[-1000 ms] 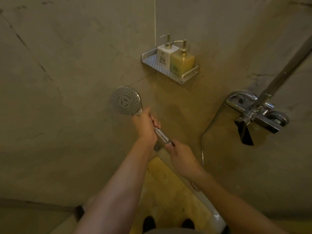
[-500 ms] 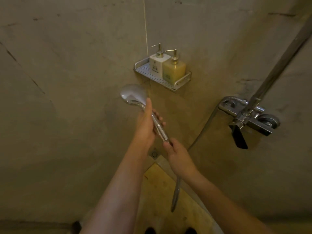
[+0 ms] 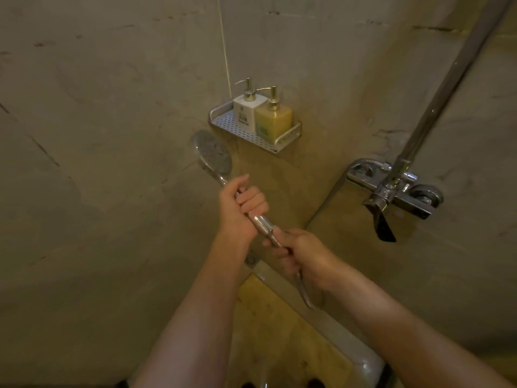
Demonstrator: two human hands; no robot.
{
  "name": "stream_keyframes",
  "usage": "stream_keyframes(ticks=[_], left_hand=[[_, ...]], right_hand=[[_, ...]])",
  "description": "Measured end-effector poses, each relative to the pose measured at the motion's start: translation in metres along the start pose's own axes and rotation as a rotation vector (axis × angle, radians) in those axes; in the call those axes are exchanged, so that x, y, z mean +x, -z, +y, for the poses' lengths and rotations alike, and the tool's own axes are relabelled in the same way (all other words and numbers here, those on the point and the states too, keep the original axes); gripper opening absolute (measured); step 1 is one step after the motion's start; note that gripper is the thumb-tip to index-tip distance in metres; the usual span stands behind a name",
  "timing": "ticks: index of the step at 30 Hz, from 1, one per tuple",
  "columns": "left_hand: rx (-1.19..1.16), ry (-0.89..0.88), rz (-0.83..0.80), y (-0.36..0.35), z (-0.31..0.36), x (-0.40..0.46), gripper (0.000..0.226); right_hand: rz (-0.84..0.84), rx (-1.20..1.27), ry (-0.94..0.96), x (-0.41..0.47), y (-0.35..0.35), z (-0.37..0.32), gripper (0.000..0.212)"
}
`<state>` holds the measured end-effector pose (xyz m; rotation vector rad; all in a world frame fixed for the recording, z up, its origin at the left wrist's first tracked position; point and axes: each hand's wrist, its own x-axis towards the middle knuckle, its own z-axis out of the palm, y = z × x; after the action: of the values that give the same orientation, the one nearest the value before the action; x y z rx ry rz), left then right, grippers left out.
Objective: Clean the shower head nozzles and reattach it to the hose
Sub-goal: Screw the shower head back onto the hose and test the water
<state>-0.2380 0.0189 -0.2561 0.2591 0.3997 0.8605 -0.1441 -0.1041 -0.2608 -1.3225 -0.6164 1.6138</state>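
Observation:
A chrome shower head (image 3: 214,154) points up and to the left, its round nozzle face turned partly toward me. My left hand (image 3: 240,208) grips its handle, fingers curled round it. Just below, my right hand (image 3: 300,254) grips the hose end at the bottom of the handle, where the metal connector (image 3: 264,224) shows between my hands. The hose (image 3: 303,292) hangs down from under my right hand. Whether the joint is fully screwed together is not visible.
A perforated metal corner shelf (image 3: 282,142) holds a white pump bottle (image 3: 247,112) and a yellow pump bottle (image 3: 272,120). On the right wall sit a chrome mixer tap (image 3: 397,191) and a riser pipe (image 3: 447,85). A floor drain (image 3: 251,260) lies below my hands.
The shower head turned from facing me, to edge-on, to partly facing me again. My left hand closed round the handle. My right hand moved up along the hose end.

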Motion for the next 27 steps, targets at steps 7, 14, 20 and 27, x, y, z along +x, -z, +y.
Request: stream_keyframes(ticks=[7, 14, 20, 27], left_hand=[[0.066, 0.010, -0.091, -0.005, -0.012, 0.001, 0.028], [0.556, -0.217, 0.421, -0.028, -0.025, -0.003, 0.028], [0.349, -0.227, 0.517, -0.017, -0.034, 0.002, 0.032], [0.147, -0.103, 0.105, -0.006, -0.020, 0.001, 0.043]], right_hand=[[-0.091, 0.174, -0.012, -0.004, 0.001, 0.006, 0.031], [0.445, -0.916, 0.392, -0.003, 0.009, 0.027, 0.014], [0.432, -1.123, 0.432, -0.002, 0.019, 0.036, 0.011], [0.231, -0.686, 0.372, -0.004, 0.023, 0.013, 0.027]])
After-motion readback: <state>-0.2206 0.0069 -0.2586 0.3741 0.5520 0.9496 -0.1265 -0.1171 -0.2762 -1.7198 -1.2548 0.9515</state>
